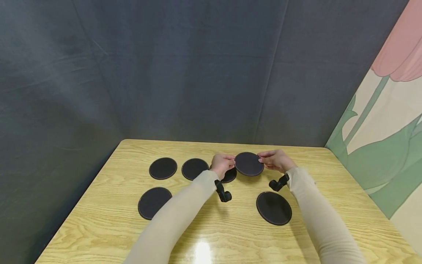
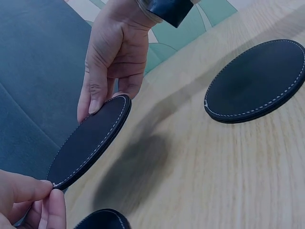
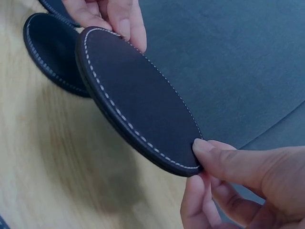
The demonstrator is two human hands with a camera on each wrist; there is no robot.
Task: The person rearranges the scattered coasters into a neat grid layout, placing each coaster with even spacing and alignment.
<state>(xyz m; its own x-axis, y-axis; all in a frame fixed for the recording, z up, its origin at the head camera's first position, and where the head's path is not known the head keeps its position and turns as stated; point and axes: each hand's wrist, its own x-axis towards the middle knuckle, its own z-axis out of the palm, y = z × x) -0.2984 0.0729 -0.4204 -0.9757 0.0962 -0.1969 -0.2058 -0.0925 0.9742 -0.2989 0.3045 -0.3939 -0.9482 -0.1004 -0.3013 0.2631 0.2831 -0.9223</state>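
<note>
Both hands pinch one round black coaster (image 1: 249, 164) with pale stitching round its edge, raised above the table and casting a shadow. My left hand (image 1: 222, 164) grips its left rim between thumb and fingers. On the opposite rim, my right hand (image 1: 276, 160) holds it the same way, as the right wrist view shows the thumb on top. Just below the left hand lies another coaster (image 1: 229, 175), partly covered by that hand. A further coaster (image 1: 274, 208) lies flat nearer the front, below the right wrist.
On the wooden table (image 1: 230, 234), more coasters lie to the left: one at back left (image 1: 163, 168), one beside it (image 1: 194, 168), and one nearer the front (image 1: 154, 202), partly behind the left sleeve. A dark curtain (image 1: 197, 73) hangs behind; a flower-painted wall (image 1: 392, 146) stands at right.
</note>
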